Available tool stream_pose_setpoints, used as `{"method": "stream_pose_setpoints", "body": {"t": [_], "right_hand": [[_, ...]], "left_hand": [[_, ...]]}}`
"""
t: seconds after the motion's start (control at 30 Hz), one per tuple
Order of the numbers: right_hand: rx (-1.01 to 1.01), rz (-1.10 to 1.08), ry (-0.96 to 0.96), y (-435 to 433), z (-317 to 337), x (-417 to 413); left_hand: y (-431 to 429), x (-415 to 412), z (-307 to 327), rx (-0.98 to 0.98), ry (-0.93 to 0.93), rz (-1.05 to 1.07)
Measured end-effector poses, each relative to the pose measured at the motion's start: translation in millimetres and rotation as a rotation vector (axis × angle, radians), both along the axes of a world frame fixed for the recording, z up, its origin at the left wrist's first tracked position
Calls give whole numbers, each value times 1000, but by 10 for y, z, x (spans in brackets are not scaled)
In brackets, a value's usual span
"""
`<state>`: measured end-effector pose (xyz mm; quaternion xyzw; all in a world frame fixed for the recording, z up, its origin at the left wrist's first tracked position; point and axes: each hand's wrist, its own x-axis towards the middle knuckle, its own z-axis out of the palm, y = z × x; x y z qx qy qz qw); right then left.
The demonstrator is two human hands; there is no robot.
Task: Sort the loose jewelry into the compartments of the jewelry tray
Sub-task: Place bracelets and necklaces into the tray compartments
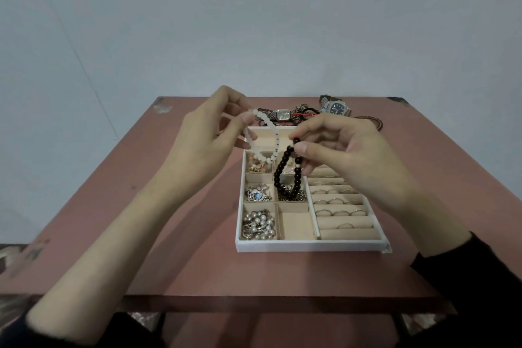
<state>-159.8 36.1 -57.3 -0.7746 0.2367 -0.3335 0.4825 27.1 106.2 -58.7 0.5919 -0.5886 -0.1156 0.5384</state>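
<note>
A white jewelry tray (310, 246) with beige compartments lies in the middle of the table. Above its far end my left hand (203, 138) pinches a white bead bracelet (269, 124), which hangs in a loop. My right hand (341, 147) pinches a black bead bracelet (278, 172) that dangles over the tray's small middle compartments. The left column holds pearl pieces (258, 224), silver pieces (257, 192) and small gold pieces (257, 165). Rings (336, 202) sit in the padded rows on the right.
Loose jewelry lies behind the tray: a square-faced watch (283, 115), a blue-faced steel watch (336, 108), red and black cords (303, 113) and a brown braided band (372, 121). The pink table (169, 234) ends at a near edge low in view; a grey wall stands behind.
</note>
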Motion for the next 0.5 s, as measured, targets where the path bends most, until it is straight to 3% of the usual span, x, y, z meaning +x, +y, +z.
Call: {"method": "stream_pose_setpoints", "body": {"t": [0.23,0.5], "right_hand": [[-28,-77,69,-38,-24,-15],[-462,-149,230,-25,-65,28]], "left_hand": [[14,15,2,8,10,-13],[10,6,-5,19,16,-8]]}}
